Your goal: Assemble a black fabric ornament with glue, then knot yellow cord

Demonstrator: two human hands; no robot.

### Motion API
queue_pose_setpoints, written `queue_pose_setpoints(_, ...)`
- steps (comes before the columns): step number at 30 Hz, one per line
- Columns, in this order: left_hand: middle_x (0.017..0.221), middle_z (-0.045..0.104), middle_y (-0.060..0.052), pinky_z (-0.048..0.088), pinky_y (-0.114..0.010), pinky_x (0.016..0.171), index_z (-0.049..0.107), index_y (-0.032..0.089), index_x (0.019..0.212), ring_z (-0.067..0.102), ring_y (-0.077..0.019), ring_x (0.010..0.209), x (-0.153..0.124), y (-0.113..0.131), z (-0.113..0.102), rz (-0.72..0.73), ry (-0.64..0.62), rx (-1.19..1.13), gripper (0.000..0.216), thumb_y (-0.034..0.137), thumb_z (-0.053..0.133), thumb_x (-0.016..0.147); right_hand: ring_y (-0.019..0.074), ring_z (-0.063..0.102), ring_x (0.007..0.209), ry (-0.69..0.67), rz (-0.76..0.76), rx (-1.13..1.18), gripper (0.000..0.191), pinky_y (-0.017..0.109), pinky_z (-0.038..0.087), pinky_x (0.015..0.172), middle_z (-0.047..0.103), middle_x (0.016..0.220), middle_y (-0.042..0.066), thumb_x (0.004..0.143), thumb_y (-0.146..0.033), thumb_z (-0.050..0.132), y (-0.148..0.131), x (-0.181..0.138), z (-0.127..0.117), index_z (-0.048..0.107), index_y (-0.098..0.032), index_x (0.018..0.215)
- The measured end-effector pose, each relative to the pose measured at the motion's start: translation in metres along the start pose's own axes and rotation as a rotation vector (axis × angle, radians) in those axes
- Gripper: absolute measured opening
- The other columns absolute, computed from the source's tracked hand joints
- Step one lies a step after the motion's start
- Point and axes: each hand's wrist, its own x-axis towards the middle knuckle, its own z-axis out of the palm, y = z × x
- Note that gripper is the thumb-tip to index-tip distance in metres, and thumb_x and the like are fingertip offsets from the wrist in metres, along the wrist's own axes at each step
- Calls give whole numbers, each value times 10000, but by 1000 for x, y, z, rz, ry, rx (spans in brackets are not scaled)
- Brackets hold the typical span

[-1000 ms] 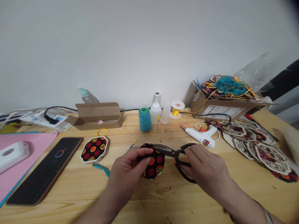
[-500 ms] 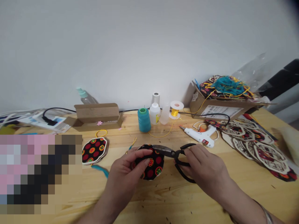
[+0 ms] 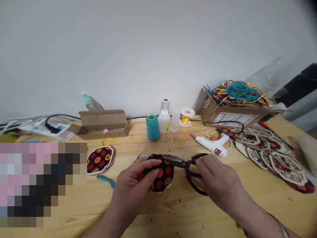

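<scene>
One floral-print patch (image 3: 164, 178): left hand (image 3: 136, 180) pinching it
Scissors (image 3: 183, 164): right hand (image 3: 219, 177) gripping them, right of patch
Blades (image 3: 173, 160): should be skimming patch's edge

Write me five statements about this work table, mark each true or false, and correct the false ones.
1. The left hand grips a black fabric piece with red and orange spots. True.

2. The right hand holds the white plastic glue gun. False: it holds metal scissors with black handles; the glue gun lies on the pale wooden table.

3. In the picture, the white spool of yellow thread is right of the teal cone of thread. True.

4. The teal cone lies on its side. False: it stands upright.

5. A teal thread tangle tops the contents of the right-hand brown cardboard box. True.
</scene>
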Motion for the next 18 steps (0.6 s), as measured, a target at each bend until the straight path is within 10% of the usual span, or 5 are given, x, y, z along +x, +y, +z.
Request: queue_pose_setpoints(18, 918, 661, -23, 507, -292, 801, 718, 248, 829, 610, -182, 876, 0, -2, -1, 20, -6, -12, 152, 241, 643, 697, 163, 479, 624, 18, 5, 36, 277, 269, 320, 499, 544, 645, 60, 882, -275, 398, -2, 1, -3, 568, -137, 711)
